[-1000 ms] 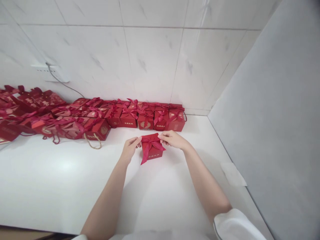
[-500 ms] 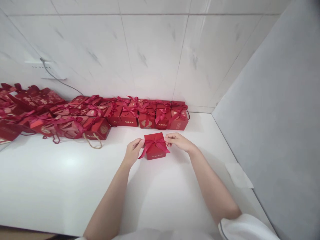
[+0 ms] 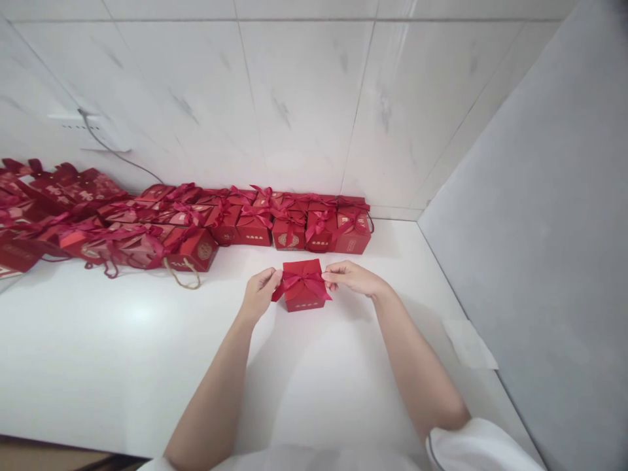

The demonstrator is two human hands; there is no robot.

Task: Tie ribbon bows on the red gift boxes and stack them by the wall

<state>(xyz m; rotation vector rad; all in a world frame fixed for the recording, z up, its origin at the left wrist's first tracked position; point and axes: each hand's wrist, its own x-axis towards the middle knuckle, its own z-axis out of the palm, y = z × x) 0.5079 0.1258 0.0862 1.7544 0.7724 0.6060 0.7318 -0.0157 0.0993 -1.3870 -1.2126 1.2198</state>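
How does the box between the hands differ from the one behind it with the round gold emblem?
The nearer box shows pale lettering; the emblem box shows a round gold design. The nearer box stands apart; the emblem box stands packed among others. Both are red, with ribbons.

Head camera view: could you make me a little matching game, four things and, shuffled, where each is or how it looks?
1. Right hand
2. Cable
3. Rope handle
4. Nearest gift box

A. Tan, looped
B. Red, topped by a ribbon bow
C. At the wall socket
D. At the nearest gift box's right side

Pairs: 1-D, 2-C, 3-A, 4-B
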